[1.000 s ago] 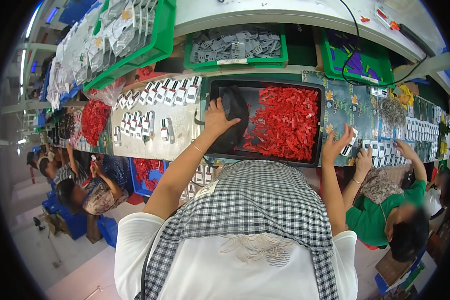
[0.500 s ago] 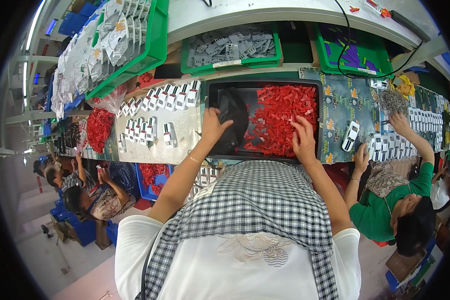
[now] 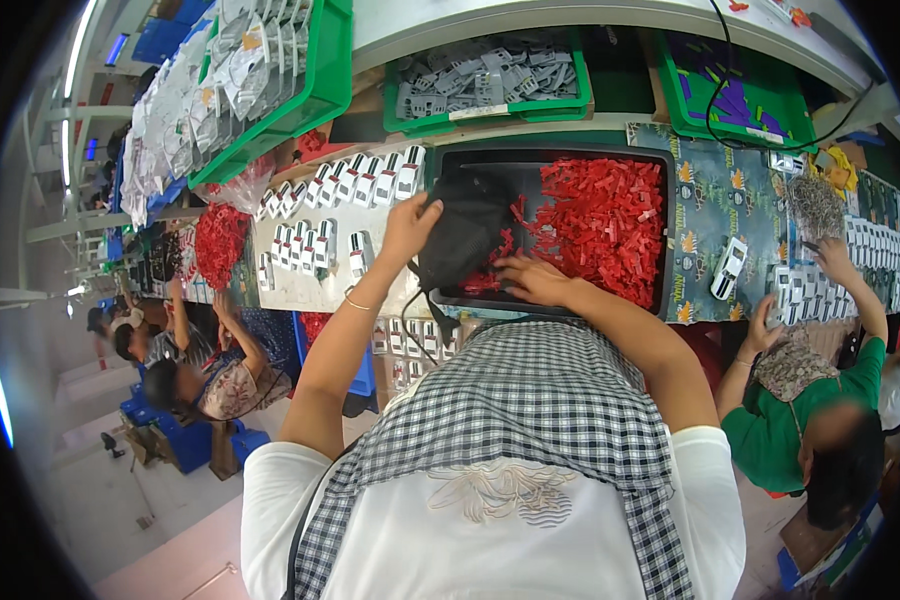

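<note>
While gripping the black bag [image 3: 465, 235], left hand [image 3: 408, 228]; right hand [image 3: 532, 280] flat, fingers spread, on red parts [image 3: 600, 225] beside it.

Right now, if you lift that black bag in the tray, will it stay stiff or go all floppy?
Probably floppy: the black bag looks crumpled and saggy where the left hand pinches its top edge. It likely weighs little, since it looks thin and slack. The small red plastic pieces beside it in the black tray would likely scatter if nudged, being loose.
</note>
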Demonstrator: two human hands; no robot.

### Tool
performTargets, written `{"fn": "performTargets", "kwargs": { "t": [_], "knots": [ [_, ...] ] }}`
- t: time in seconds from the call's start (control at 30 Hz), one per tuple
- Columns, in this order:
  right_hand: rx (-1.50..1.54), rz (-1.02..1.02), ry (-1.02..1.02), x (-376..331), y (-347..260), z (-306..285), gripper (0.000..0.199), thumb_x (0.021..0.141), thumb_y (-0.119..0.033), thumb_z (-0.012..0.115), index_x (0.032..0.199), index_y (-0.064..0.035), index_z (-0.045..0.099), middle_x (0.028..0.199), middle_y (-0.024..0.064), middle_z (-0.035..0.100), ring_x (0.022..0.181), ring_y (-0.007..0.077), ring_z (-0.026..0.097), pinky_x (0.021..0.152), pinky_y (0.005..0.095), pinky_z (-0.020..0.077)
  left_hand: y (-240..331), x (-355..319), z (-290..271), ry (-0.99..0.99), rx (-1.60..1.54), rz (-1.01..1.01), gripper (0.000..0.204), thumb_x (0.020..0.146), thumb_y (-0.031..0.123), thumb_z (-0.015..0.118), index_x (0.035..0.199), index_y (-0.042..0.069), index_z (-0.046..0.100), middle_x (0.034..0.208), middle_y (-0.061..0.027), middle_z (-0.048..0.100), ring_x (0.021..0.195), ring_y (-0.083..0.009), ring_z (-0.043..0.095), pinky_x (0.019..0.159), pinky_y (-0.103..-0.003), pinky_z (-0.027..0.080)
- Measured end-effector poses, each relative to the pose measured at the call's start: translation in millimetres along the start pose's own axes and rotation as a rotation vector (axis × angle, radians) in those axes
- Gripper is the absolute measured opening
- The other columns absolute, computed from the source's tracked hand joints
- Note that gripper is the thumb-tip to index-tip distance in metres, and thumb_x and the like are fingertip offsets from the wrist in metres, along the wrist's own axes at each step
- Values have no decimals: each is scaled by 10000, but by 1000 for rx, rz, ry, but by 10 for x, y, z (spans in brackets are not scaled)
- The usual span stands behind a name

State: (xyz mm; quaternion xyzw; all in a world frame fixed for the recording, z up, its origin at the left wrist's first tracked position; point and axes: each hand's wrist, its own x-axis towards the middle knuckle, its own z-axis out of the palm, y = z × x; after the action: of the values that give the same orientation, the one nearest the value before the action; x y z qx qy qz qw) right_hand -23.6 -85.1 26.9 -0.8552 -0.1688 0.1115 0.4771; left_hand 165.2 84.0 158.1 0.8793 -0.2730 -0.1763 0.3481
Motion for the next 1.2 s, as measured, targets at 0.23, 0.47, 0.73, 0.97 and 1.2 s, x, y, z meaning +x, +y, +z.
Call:
{"fn": "performTargets", "kwargs": {
  "t": [0.23, 0.47, 0.73, 0.97, 1.2],
  "knots": [
    [-261, -179, -91, 796, -19, 391, 364, 838, -291, 577, 1168, -141, 551, 1252, 122, 430, 1227, 284, 361, 1073, 560, 130, 547, -15, -461, 30, -81, 13, 216, 879, 141, 593, 744, -19, 542, 560, 41, 426, 542, -21, 343, 459, -234, 283],
    [-688, -144, -184, 581, 109, -71, 294, 684, -260, 650, 924, -90, 666, 1092, 114, 549, 1166, 301, 462, 1016, 557, 255, 688, -243, -660, 180, 158, 105, 316, 836, 164, 641, 643, -4, 456, 489, -25, 316, 475, -75, 277, 423, -273, 249],
    [-511, 149, 271, 1019, 358, -670, 425, 724, -268, 687, 1099, -94, 589, 1278, 130, 468, 1186, 305, 422, 967, 484, 336, 623, -567, -613, 190, 66, -35, 303, 827, 173, 640, 647, -1, 469, 493, -42, 335, 466, -93, 308, 430, -284, 267],
    [-571, 77, -149, 684, 416, -625, 405, 760, -242, 639, 1144, -136, 568, 1296, 105, 418, 1233, 295, 362, 979, 556, 319, 522, -493, -347, 177, 228, 146, 306, 763, 139, 685, 620, -3, 454, 503, -99, 416, 420, -195, 393, 429, -314, 324],
    [-771, 109, -140, -214, 281, -995, 237, 737, -145, 570, 948, -101, 670, 1254, 118, 504, 1217, 289, 424, 1032, 547, 280, 233, -85, 46, 157, 387, 477, 225, 751, 150, 677, 672, 43, 495, 607, -102, 517, 542, -296, 549, 476, -364, 433]
  ]
}}
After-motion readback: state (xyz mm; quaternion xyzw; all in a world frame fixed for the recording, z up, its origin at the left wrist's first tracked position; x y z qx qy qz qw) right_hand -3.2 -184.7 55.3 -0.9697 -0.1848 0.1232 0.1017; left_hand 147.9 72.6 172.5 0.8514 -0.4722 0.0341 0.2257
